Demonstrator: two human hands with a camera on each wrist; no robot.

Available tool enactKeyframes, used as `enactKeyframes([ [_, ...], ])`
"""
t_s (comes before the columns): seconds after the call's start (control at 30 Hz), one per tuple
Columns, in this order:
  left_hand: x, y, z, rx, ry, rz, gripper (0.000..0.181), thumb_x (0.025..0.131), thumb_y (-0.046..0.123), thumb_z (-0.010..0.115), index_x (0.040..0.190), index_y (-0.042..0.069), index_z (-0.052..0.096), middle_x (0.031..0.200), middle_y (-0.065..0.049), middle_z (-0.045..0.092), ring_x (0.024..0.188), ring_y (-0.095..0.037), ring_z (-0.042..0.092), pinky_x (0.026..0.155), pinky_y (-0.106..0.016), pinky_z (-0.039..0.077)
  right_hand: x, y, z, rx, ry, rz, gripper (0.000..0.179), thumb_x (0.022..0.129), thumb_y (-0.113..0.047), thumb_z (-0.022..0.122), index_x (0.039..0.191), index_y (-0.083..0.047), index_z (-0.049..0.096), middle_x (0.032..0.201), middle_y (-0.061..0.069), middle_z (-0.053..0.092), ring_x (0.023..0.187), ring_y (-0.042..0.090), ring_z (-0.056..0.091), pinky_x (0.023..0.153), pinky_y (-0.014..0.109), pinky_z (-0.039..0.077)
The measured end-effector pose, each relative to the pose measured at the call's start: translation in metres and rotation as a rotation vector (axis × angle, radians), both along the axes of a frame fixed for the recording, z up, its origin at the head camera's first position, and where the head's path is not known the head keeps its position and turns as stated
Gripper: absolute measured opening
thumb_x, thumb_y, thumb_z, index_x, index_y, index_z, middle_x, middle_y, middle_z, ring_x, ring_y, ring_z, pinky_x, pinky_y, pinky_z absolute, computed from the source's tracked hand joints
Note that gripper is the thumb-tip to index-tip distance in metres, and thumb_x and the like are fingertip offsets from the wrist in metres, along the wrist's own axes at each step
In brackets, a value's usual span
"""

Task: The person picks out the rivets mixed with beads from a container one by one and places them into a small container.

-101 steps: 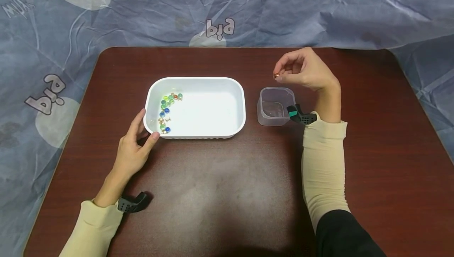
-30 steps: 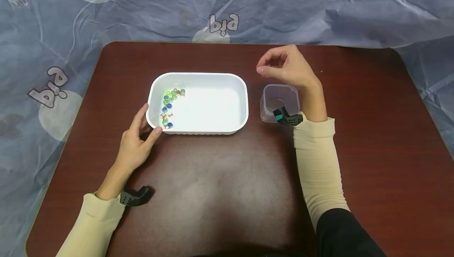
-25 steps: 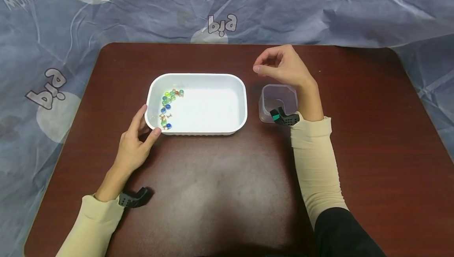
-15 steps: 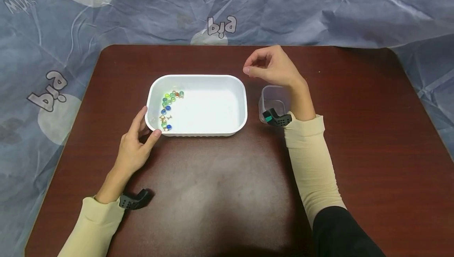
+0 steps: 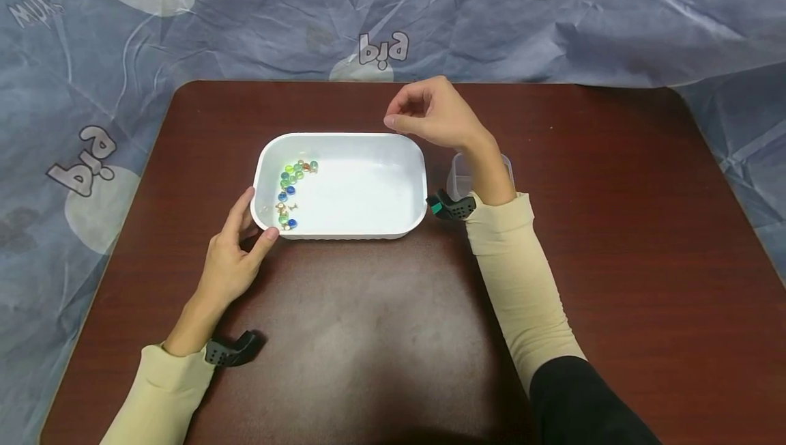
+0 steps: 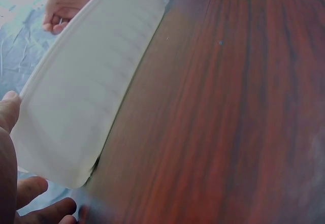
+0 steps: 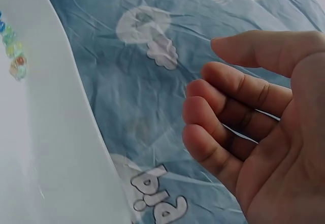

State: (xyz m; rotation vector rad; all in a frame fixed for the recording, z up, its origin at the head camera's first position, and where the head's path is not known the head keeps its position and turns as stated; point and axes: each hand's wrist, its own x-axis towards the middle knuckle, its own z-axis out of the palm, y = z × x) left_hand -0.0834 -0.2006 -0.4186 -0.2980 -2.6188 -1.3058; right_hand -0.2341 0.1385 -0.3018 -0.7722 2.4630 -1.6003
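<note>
A white rectangular tray [image 5: 368, 189] lies on the table, with small glass beads [image 5: 293, 175] in green, blue, yellow and red along its left side. Tiny gold-coloured pieces [image 5: 281, 208] lie among them. My left hand [image 5: 227, 264] holds the tray's near left corner, thumb at the front rim and fingers along the left end. Over the tray's far right corner hovers my right hand [image 5: 439, 114], fingers loosely curled. In the right wrist view its thumb and fingertips [image 7: 195, 109] are apart with nothing between them.
A clear plastic box [image 5: 459, 175] stands right of the tray, partly hidden by my right wrist. A tiny pale speck [image 5: 550, 127] lies on the brown table [image 5: 645, 226]. Behind the table hangs a blue printed cloth [image 5: 295, 29].
My right hand held a small orange-red bead beyond the clear box 3.4 seconds ago; now it holds none. It has moved left to the tray's far right corner. My left hand stays put.
</note>
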Motion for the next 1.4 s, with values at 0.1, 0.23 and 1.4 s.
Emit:
enactKeyframes([
  [0.1, 0.001, 0.0, 0.001, 0.006, 0.002, 0.001, 0.068, 0.096, 0.012, 0.066, 0.155, 0.011, 0.032, 0.137, -0.017, 0.058, 0.114, -0.034, 0.061, 0.094, -0.025, 0.048, -0.001, -0.01, 0.001, 0.001, -0.007, 0.017, 0.007, 0.086, -0.006, 0.073, 0.086, 0.001, 0.074, 0.074, 0.006, 0.067, 0.06, 0.016, 0.052, 0.059, 0.026, 0.042],
  [0.23, 0.001, 0.0, 0.001, 0.011, 0.003, -0.004, 0.069, 0.096, 0.012, 0.066, 0.155, 0.012, 0.032, 0.136, -0.017, 0.058, 0.116, -0.034, 0.061, 0.093, -0.017, 0.045, -0.003, -0.02, 0.001, 0.011, -0.017, 0.036, 0.008, 0.086, -0.007, 0.073, 0.088, 0.001, 0.074, 0.076, 0.007, 0.067, 0.062, 0.018, 0.053, 0.06, 0.028, 0.043],
  [1.4, 0.001, -0.001, -0.001, 0.003, 0.003, -0.006, 0.07, 0.096, 0.018, 0.067, 0.156, 0.012, 0.03, 0.136, -0.02, 0.057, 0.116, -0.034, 0.061, 0.091, -0.004, 0.036, -0.011, -0.068, -0.004, -0.042, -0.015, 0.157, 0.007, 0.09, -0.006, 0.07, 0.084, -0.002, 0.072, 0.069, 0.009, 0.06, 0.064, 0.021, 0.053, 0.058, 0.028, 0.039],
])
